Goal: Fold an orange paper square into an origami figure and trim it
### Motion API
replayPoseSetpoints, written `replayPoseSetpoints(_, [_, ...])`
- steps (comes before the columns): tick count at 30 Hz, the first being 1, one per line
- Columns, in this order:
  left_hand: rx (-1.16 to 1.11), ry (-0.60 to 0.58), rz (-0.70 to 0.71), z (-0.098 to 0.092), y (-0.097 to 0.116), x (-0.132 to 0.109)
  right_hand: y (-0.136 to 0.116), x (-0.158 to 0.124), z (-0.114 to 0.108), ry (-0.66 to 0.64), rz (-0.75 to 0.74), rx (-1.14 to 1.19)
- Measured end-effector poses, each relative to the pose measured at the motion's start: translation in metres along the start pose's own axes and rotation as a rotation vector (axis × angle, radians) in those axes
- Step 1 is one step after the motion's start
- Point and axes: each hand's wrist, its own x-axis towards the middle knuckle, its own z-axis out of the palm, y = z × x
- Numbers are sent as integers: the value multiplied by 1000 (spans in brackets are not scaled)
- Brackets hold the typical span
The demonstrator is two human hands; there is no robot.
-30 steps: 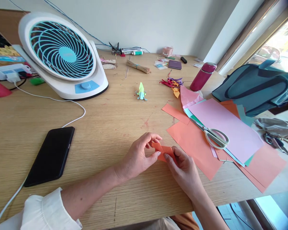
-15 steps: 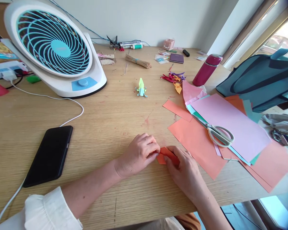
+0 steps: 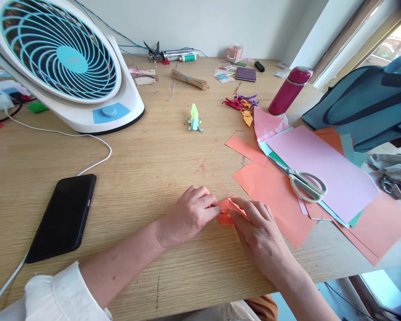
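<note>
Between my two hands, low over the wooden table (image 3: 147, 165), is a small folded piece of orange paper (image 3: 225, 218). My left hand (image 3: 195, 214) pinches its left edge between thumb and fingers. From the right, my right hand (image 3: 259, 225) grips the other side, thumb in front and fingers over the top, hiding part of the folds. Just beyond my right hand lies a flat orange sheet (image 3: 267, 191). Scissors (image 3: 304, 183) with pale handles rest on the stack of coloured sheets, the top one a pink sheet (image 3: 324, 165).
A white fan (image 3: 70, 67) stands at the back left, a black phone (image 3: 62, 218) near the left front. Farther back are a small green paper figure (image 3: 194, 118), coloured paper scraps (image 3: 242, 107), a bundle of sticks (image 3: 190, 79), a maroon bottle (image 3: 289, 91) and a grey-blue bag (image 3: 357, 104).
The folded orange paper has opened out somewhat between my hands. My right hand's fingers have lifted and spread a little over it. The whole view has shifted slightly.
</note>
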Motion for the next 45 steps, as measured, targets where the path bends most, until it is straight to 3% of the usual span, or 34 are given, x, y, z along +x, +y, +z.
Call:
replayPoseSetpoints(4, [42, -27, 29, -1, 2, -1, 4, 0, -4, -97, -109, 23])
replayPoseSetpoints(10, [53, -61, 26, 0, 3, -3, 5, 7, -8, -119, -99, 59])
replayPoseSetpoints(23, [-162, -72, -31, -4, -5, -8, 7, 6, -6, -59, -50, 259])
replayPoseSetpoints(27, [-183, -80, -30, -4, -6, -7, 6, 5, -7, -55, 12, 280])
replayPoseSetpoints(33, [-179, -94, -21, -4, -6, -7, 16, 0, -12, 119, 224, 188])
replayPoseSetpoints(36, [-172, -102, -32, -3, -6, -8, 15, 0, -11, 59, 332, 204])
replayPoseSetpoints(45, [-191, -93, -33, 0, -7, -8, -1, 9, -6, -57, 462, 260])
